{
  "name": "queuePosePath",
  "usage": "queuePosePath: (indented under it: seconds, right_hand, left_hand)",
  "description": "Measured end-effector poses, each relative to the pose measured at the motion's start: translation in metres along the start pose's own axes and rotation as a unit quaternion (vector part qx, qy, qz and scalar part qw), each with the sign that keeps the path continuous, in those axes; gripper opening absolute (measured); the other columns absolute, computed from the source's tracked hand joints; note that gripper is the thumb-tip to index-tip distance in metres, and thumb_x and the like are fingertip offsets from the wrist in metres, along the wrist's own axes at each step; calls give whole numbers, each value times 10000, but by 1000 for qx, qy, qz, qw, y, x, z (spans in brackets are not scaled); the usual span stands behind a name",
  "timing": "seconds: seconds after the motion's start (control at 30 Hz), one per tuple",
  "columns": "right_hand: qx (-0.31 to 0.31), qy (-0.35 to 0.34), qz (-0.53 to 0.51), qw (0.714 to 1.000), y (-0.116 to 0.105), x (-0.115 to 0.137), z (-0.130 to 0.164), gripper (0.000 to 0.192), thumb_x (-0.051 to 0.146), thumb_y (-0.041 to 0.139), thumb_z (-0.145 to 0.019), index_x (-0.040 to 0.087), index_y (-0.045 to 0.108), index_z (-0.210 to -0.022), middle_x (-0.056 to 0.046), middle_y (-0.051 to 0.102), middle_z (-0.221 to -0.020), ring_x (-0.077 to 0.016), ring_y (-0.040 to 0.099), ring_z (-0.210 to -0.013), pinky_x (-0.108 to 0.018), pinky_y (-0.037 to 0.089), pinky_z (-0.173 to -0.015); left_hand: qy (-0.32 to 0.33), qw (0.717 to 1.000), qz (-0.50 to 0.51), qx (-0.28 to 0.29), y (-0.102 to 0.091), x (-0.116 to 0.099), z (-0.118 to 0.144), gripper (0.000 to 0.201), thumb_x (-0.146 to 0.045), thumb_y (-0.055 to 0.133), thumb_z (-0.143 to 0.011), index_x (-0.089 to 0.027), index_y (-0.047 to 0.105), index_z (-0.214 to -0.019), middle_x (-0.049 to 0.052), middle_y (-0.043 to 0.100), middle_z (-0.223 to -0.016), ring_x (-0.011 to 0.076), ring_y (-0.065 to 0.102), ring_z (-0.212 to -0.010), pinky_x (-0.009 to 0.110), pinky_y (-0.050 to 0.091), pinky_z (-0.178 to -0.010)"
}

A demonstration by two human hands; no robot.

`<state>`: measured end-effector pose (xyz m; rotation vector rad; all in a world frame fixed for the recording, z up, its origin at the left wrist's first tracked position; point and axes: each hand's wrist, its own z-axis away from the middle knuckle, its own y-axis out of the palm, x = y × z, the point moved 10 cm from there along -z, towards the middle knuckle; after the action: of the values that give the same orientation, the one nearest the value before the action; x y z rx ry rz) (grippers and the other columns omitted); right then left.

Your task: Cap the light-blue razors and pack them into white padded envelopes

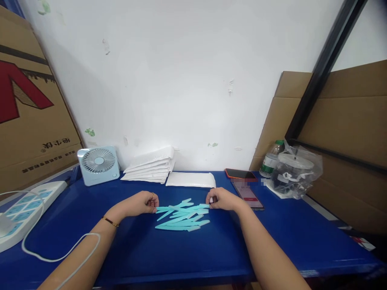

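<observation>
Two hands at a pile of light-blue strips on a blue table.
Left hand (142, 202) and right hand (222, 199), fingers curled, each pinch one end of a strip; the light-blue strips (181, 219) lie between them, on the blue table (169, 253).

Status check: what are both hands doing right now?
Left hand and right hand pinch opposite ends of the pale blue plastic strips, piled on the blue table. Nothing between them.
</observation>
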<state>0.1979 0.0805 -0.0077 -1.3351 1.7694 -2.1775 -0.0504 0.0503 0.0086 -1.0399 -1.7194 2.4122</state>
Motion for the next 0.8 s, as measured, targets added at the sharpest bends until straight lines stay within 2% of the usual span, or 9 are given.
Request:
queuePosePath:
  seconds: [0.1, 0.17, 0.23, 0.33, 0.47, 0.63, 0.73, 0.8]
  right_hand:
    - [4, -14, -12, 1000, -3, 7, 2, 207, 241, 691, -621, 194, 703, -822, -9, 633, -735, -132, 560, -651, -202, 413, -562]
    - [-57, -9, -32, 998, -13, 13, -1, 229, 302, 663, -673, 189, 696, -870, -20, 643, -750, -133, 559, -651, -210, 413, -574]
    - [-128, 4, -60, 990, -21, 17, -4, 288, 372, 614, -733, 180, 678, -939, -27, 644, -740, -127, 546, -629, -215, 409, -576]
    - [-153, 16, -92, 984, -15, 20, -13, 327, 428, 607, -738, 165, 677, -919, -14, 619, -663, -113, 506, -569, -210, 381, -535]
    - [-145, 28, -108, 983, -6, 6, -20, 276, 412, 600, -746, 152, 686, -786, 3, 574, -570, -98, 462, -509, -202, 332, -486]
    - [-154, 50, -29, 986, -17, -16, -14, 223, 382, 630, -727, 174, 706, -756, -6, 585, -620, -106, 486, -545, -211, 322, -498]
    - [-170, 21, 18, 985, -21, -7, -14, 177, 344, 691, -678, 200, 708, -779, -22, 600, -772, -125, 528, -660, -217, 367, -572]
    - [-178, -7, 25, 984, -18, 6, -17, 144, 315, 678, -703, 211, 701, -800, -25, 583, -826, -127, 533, -709, -221, 386, -623]
  left_hand:
    - [22, 999, 36, -31, -14, -15, -8, 313, -470, 541, -729, -176, 604, -816, -15, 554, -690, 121, 464, -630, 212, 364, -578]
    - [33, 996, 61, -57, -17, -28, -22, 346, -491, 513, -745, -169, 596, -841, -8, 558, -709, 126, 474, -650, 217, 380, -602]
    - [41, 994, 70, -73, -10, -39, -40, 364, -503, 508, -743, -164, 594, -843, -3, 557, -698, 131, 483, -651, 220, 387, -602]
    - [58, 992, 70, -90, 3, -50, -66, 342, -481, 502, -750, -166, 599, -842, 4, 564, -710, 132, 495, -649, 220, 393, -595]
    - [65, 990, 51, -116, 11, -44, -81, 276, -426, 508, -756, -180, 606, -833, 4, 585, -724, 131, 511, -642, 222, 385, -582]
    - [22, 990, 28, -134, 10, -16, -82, 234, -380, 504, -750, -185, 610, -824, 6, 600, -714, 138, 537, -647, 228, 379, -585]
    - [28, 987, 5, -158, 6, -15, -77, 260, -397, 553, -709, -197, 615, -862, 14, 610, -784, 151, 548, -715, 233, 388, -625]
    - [29, 985, -19, -171, 5, -19, -71, 300, -450, 574, -687, -203, 625, -850, 19, 608, -818, 157, 541, -730, 234, 382, -617]
